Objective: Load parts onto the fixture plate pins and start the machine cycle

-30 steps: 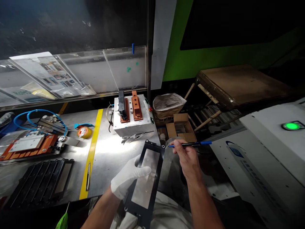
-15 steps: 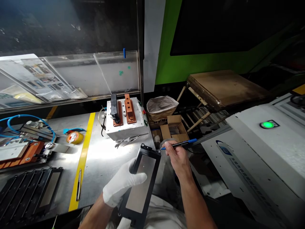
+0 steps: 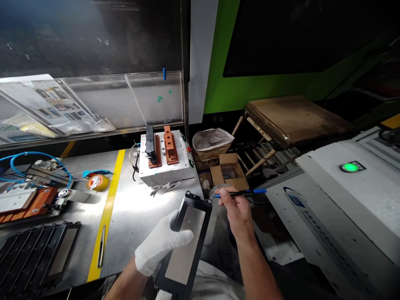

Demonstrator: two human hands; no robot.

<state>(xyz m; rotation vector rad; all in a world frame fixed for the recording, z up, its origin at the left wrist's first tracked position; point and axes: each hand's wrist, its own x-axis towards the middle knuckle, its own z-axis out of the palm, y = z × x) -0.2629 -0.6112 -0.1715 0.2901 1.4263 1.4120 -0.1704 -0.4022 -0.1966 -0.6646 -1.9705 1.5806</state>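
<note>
black rect. frame point(image 3: 201, 229) w/ silver-grey metal panel point(image 3: 185, 254) is sitting tilted in gloved l. hand point(image 3: 161, 246), white glove wrapping its long edge, top end pointing fwd. bare r. hand point(image 3: 237, 212) is pinching blue-capped pen point(image 3: 240, 193) betw. thumb & fingers, tip pointing at frame's top r. corner, just beside it.

1. The left hand point(image 3: 162, 246), in a white cloth glove, grips a black rectangular frame point(image 3: 196, 201) set with a silvery metal panel.
2. The bare right hand point(image 3: 237, 212) pinches a slim black pen with a blue end point(image 3: 240, 193), its tip just beside the frame's top corner.
3. Beyond them, a brushed-steel workbench point(image 3: 131, 208) carries a white metal box point(image 3: 162, 178) topped with copper-coloured blocks.
4. Thin steel pliers point(image 3: 165, 187) lie touching the box's front edge.
</note>
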